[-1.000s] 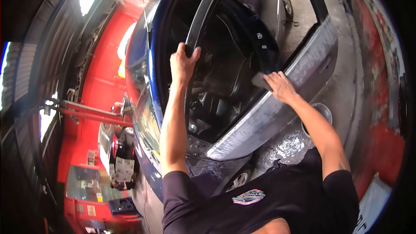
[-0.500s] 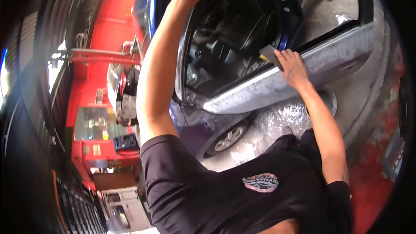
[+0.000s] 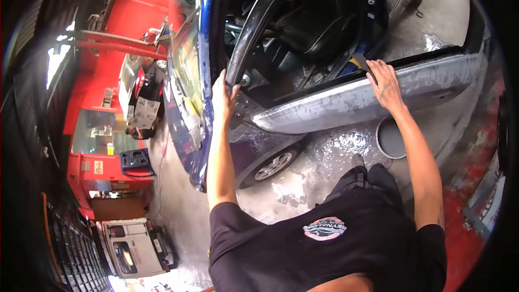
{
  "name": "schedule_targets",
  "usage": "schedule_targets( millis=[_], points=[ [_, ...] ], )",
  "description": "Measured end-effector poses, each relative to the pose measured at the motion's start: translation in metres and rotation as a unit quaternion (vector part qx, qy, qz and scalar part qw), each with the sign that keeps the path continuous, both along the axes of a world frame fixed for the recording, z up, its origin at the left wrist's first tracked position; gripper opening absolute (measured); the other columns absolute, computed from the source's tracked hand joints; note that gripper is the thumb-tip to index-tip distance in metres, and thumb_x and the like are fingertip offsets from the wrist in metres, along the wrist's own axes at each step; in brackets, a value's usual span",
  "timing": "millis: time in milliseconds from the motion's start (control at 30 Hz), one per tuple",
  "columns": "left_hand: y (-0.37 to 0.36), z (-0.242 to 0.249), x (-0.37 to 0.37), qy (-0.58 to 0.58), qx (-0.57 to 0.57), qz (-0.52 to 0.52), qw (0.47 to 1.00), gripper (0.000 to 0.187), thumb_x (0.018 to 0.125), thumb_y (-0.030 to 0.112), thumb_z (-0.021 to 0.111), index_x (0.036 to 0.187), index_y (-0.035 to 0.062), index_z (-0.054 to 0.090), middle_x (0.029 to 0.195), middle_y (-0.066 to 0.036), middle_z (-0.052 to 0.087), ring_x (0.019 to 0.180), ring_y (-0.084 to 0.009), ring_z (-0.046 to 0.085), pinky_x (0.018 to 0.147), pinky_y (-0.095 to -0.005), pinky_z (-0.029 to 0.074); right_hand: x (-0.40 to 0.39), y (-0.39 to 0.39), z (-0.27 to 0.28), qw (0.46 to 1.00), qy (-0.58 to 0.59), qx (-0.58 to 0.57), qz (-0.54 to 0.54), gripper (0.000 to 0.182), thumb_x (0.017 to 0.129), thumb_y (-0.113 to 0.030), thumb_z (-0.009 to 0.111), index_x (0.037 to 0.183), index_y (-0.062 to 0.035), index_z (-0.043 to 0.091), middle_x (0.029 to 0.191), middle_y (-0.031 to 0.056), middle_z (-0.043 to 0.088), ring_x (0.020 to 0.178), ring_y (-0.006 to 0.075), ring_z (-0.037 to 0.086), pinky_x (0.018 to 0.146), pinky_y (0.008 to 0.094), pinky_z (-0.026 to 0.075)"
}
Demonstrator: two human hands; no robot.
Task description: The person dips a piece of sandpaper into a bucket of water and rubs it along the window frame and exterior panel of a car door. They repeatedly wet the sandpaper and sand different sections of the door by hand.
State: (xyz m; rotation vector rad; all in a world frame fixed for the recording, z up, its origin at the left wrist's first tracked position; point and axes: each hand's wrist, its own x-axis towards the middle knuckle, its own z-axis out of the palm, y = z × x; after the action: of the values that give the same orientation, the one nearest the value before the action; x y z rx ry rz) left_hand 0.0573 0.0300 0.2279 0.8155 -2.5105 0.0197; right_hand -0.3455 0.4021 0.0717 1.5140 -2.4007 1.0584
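Note:
A blue car's door stands open, its panel (image 3: pixel 335 111) scuffed grey and streaked wet. My right hand (image 3: pixel 385 85) is closed on a dark piece of sandpaper (image 3: pixel 358 60) with a yellow part showing, at the door's window sill (image 3: pixel 416 66). At the front lower corner of the window opening, my left hand (image 3: pixel 223 97) is wrapped round the base of the door's window frame (image 3: pixel 251 27). Part of its grip is hidden behind the frame. Through the window opening the dark car interior (image 3: pixel 303 38) shows.
A round tub (image 3: pixel 392 138) stands on the wet floor below the door. The car's front wheel (image 3: pixel 274 166) is close to my legs. A detached door panel (image 3: pixel 136 162) leans by the red wall, and a white van (image 3: pixel 132 249) is farther off.
My left hand has come down from high on the window frame to its lower front corner. My right hand still holds the sandpaper at the sill, slightly farther right. The view has shifted.

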Motion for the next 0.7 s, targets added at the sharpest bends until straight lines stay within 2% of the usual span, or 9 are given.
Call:
schedule_targets(
  millis=[33, 133, 233, 267, 400, 433, 467, 600, 700],
  points=[
    [0.013, -0.007, 0.007, 0.028, -0.018, 0.024, 0.999, 0.08, 0.094, 0.024, 0.082, 0.163, 0.0084, 0.043, 0.152, -0.029, 0.053, 0.137, -0.0488, 0.053, 0.116, -0.0513, 0.044, 0.001, 0.001, 0.005, 1.0, 0.004, 0.004, -0.009, 0.051, 0.102, -0.018, 0.066, 0.15, -0.002, 0.058, 0.147, 0.0174, 0.064, 0.143, 0.038, 0.053, 0.125, 0.0482, 0.035],
    [0.075, -0.054, 0.014, 0.119, -0.081, 0.116, 0.983, 0.07, 0.1, 0.022, 0.076, 0.16, 0.0031, 0.046, 0.152, -0.032, 0.052, 0.139, -0.05, 0.052, 0.118, -0.0535, 0.043, 0.019, 0.028, 0.021, 0.958, -0.229, -0.171, -0.023, 0.042, 0.11, -0.021, 0.056, 0.143, 0.0031, 0.064, 0.15, 0.0212, 0.063, 0.143, 0.0363, 0.057, 0.123, 0.0443, 0.039],
    [0.164, -0.146, -0.008, 0.192, 0.021, 0.024, 0.981, 0.047, 0.102, 0.008, 0.069, 0.144, -0.0081, 0.057, 0.134, -0.03, 0.065, 0.124, -0.0445, 0.063, 0.111, -0.0509, 0.048, 0.04, 0.092, -0.003, 0.938, -0.298, -0.174, -0.047, 0.04, 0.108, -0.014, 0.057, 0.145, -0.001, 0.064, 0.132, 0.0229, 0.073, 0.118, 0.0321, 0.074, 0.105, 0.0379, 0.054],
    [0.201, -0.183, -0.017, 0.149, 0.147, 0.028, 0.978, 0.041, 0.101, 0.008, 0.067, 0.138, -0.0089, 0.061, 0.129, -0.029, 0.068, 0.12, -0.0423, 0.066, 0.108, -0.0497, 0.05, 0.051, 0.117, -0.002, 0.93, -0.334, -0.122, -0.088, 0.042, 0.108, -0.014, 0.058, 0.148, -0.007, 0.064, 0.12, 0.0214, 0.077, 0.106, 0.0296, 0.076, 0.098, 0.0375, 0.056],
    [0.337, -0.271, -0.079, -0.099, 0.499, -0.093, 0.856, 0.033, 0.105, 0.016, 0.065, 0.132, -0.0034, 0.068, 0.125, -0.025, 0.073, 0.113, -0.0383, 0.072, 0.097, -0.0463, 0.056, 0.081, 0.2, -0.115, 0.857, -0.437, -0.133, -0.24, 0.045, 0.109, -0.015, 0.055, 0.154, -0.0114, 0.058, 0.111, 0.0226, 0.076, 0.1, 0.0332, 0.076, 0.097, 0.0408, 0.055],
    [0.361, -0.29, -0.091, -0.154, 0.573, -0.107, 0.798, 0.032, 0.106, 0.018, 0.064, 0.131, -0.0028, 0.068, 0.125, -0.024, 0.073, 0.112, -0.0379, 0.072, 0.097, -0.0461, 0.056, 0.085, 0.222, -0.144, 0.848, -0.435, -0.032, -0.3, 0.047, 0.107, -0.013, 0.054, 0.154, -0.0106, 0.058, 0.119, 0.0248, 0.074, 0.105, 0.0376, 0.074, 0.1, 0.0425, 0.055],
    [0.385, -0.312, -0.101, -0.175, 0.591, -0.161, 0.771, 0.032, 0.106, 0.018, 0.063, 0.13, -0.0018, 0.069, 0.125, -0.025, 0.073, 0.113, -0.0398, 0.072, 0.097, -0.0468, 0.057, 0.089, 0.24, -0.176, 0.827, -0.431, 0.07, -0.353, 0.048, 0.106, -0.011, 0.052, 0.154, -0.0097, 0.057, 0.127, 0.027, 0.072, 0.111, 0.0419, 0.072, 0.104, 0.0443, 0.054],
    [0.43, -0.375, -0.167, -0.295, 0.564, -0.337, 0.694, 0.03, 0.106, 0.02, 0.063, 0.128, 0.0008, 0.071, 0.123, -0.026, 0.074, 0.111, -0.0476, 0.071, 0.096, -0.0501, 0.057, 0.109, 0.261, -0.31, 0.842, -0.434, 0.072, -0.313, 0.055, 0.095, -0.002, 0.049, 0.148, -0.0061, 0.061, 0.141, 0.0267, 0.066, 0.129, 0.0461, 0.063, 0.113, 0.0488, 0.05],
    [0.438, -0.466, -0.213, -0.374, 0.525, -0.354, 0.678, 0.03, 0.105, 0.02, 0.063, 0.127, 0.0011, 0.071, 0.118, -0.027, 0.074, 0.106, -0.0505, 0.071, 0.093, -0.0533, 0.058, 0.105, 0.244, -0.404, 0.851, -0.408, 0.177, -0.278, 0.059, 0.095, -0.003, 0.054, 0.153, -0.0114, 0.055, 0.146, 0.0264, 0.061, 0.127, 0.0466, 0.065, 0.109, 0.0512, 0.054]
  ],
)
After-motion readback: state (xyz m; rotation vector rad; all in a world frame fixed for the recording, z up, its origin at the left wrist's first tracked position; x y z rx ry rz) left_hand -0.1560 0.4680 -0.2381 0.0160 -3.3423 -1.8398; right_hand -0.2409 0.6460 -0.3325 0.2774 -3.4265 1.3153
